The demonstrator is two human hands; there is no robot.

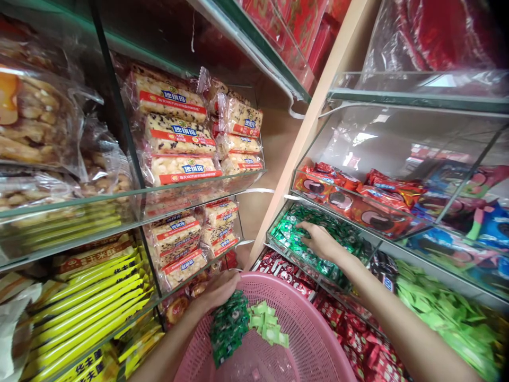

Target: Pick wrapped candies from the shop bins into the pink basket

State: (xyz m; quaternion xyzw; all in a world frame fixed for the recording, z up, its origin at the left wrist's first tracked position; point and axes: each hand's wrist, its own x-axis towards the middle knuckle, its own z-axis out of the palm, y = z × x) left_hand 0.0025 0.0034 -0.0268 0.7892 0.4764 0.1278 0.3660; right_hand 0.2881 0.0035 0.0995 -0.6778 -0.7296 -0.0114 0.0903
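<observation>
My left hand (218, 291) is closed over the left rim of a pink plastic basket (318, 323). Inside the basket, a pile of green-wrapped candies (228, 329) lies below that hand, with several light green packets (267, 322) beside it. My right hand (317, 240) reaches into a glass shelf compartment (294, 254) full of shiny green-wrapped candies (284, 228). Its fingers are bent and apart, with the tips at the candies' surface. I make out nothing held between them.
Packaged sachima bars (181, 135) fill the left shelves, above yellow wafer packs (95, 297). Red-wrapped candies (345, 323) lie under the green ones, and light green packets (441, 307) are at the right. A glass shelf edge (358, 204) runs just above my right hand.
</observation>
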